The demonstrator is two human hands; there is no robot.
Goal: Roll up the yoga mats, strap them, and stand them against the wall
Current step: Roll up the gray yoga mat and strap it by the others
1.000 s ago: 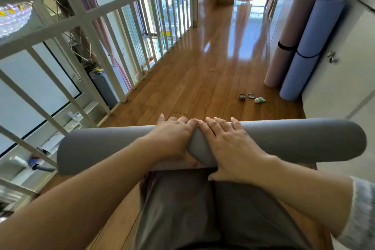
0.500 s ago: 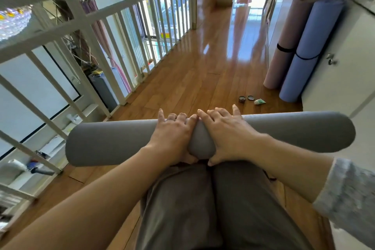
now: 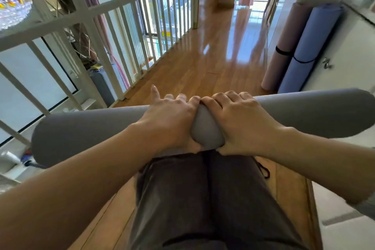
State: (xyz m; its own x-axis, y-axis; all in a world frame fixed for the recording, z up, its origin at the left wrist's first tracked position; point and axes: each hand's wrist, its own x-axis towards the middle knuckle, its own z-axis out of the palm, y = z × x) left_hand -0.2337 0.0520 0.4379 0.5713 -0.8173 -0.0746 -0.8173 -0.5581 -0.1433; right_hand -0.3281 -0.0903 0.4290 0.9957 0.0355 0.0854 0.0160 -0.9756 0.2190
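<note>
Grey foam yoga mat (image 3: 91, 128): rolled into a long tube, crosswise over the person's knees (image 3: 176, 170).
Left hand (image 3: 172, 122): fingers curl round its middle.
Right hand (image 3: 239, 122): fingers grip alongside.

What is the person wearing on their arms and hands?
The left hand and right hand are bare: no gloves, rings or watch. The left arm shows no sleeve. The right arm has a light grey sleeve far up it.

Both arms reach forward, the forearms converging. The left hand (image 3: 172, 119) and right hand (image 3: 237, 122) sit side by side, fingers curled over the rolled mat (image 3: 91, 128), thumbs tucked beneath.
</note>
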